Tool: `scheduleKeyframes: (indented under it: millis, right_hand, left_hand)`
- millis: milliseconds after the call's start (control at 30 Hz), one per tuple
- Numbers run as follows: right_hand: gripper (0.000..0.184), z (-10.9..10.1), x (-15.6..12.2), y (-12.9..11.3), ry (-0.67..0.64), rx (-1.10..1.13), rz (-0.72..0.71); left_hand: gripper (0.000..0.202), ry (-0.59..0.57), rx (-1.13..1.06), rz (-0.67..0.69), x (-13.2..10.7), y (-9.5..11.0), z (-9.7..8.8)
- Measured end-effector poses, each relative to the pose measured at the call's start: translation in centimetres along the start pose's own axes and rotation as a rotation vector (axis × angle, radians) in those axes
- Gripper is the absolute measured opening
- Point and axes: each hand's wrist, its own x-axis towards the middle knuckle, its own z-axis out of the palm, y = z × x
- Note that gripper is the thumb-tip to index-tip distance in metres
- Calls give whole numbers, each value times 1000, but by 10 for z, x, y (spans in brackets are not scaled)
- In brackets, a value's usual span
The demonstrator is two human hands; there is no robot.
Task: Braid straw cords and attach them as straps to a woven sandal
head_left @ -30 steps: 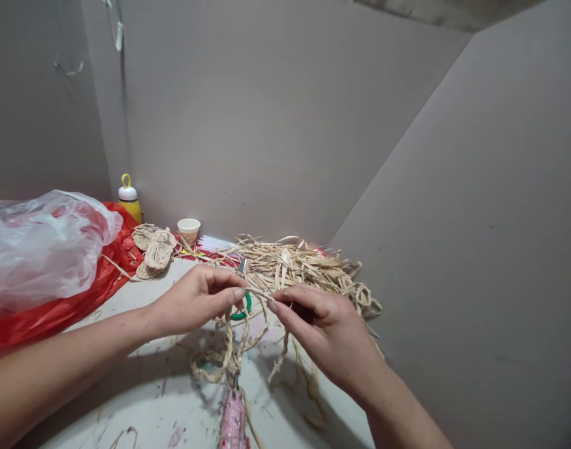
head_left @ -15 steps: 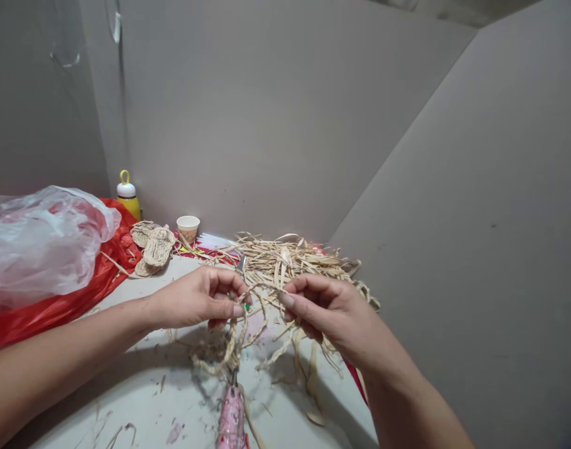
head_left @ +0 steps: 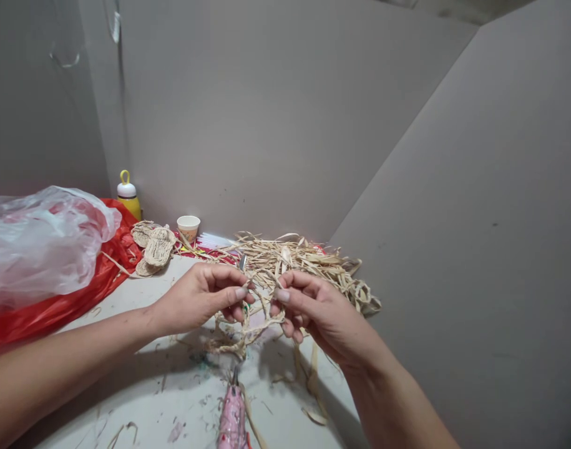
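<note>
A twisted cord of pale dried plant fibre (head_left: 265,325) hangs in loops between my two hands, above the table. My left hand (head_left: 214,293) pinches it between thumb and forefinger. A short way to the right, my right hand (head_left: 308,305) pinches the same cord, its other fingers curled below. An arch of cord rises between the two pinches, and lower loops dangle near the tabletop. Below them lies a pink-handled tool with a dark metal tip (head_left: 233,415), pointing away from me.
Behind my hands lies a heap of dry fibre strips (head_left: 299,255). Woven sole-shaped pieces (head_left: 158,248), a paper cup (head_left: 188,228) and a yellow bottle (head_left: 128,198) stand back left. A clear plastic bag (head_left: 46,243) rests on red plastic (head_left: 112,265). Grey walls (head_left: 248,125) rise behind and right.
My right hand has moved slightly left, closer to my left hand. The cord between them now bows up into an arch, and its hanging loops have shifted.
</note>
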Motion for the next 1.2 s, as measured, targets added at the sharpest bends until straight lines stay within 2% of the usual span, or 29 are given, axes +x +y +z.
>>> scheduleKeyframes:
  millis: [133, 233, 433, 567, 733, 833, 933, 1000, 1067, 1133, 1200]
  right_hand:
    - [31, 4, 2, 1, 1, 54, -31]
    - [39, 7, 4, 5, 31, 76, -85]
    - [31, 10, 8, 15, 102, 73, -166]
    - [30, 15, 7, 18, 123, 50, -189]
    - [22, 24, 5, 17, 100, -71, -176]
    - [15, 23, 0, 14, 69, -276, -221]
    - [25, 17, -7, 10, 186, -566, -432]
    - [30, 13, -11, 8, 336, -736, -692]
    - [34, 11, -12, 9, 398, -943, -972]
    - [40, 11, -11, 11, 334, -1205, -1146]
    - [39, 13, -8, 13, 224, -1427, -1196]
  left_hand:
    - [19, 31, -75, 13, 1, 1, 2]
    - [21, 3, -108, -7, 1, -1, 1]
    - [31, -41, -156, -27, -2, 0, 0]
    - [23, -14, -169, 17, 0, 0, 0]
    - [20, 29, -112, 36, 1, 0, 0]
    - [22, 50, -97, 13, 1, 1, -1]
    - [22, 62, -67, -3, 2, 2, -1]
    - [22, 81, -47, -28, 2, 2, 0]
    - [21, 98, -16, -57, 2, 0, 1]
    - [19, 97, 24, -70, 2, -3, 4]
    - [15, 85, 59, -66, 1, -6, 7]
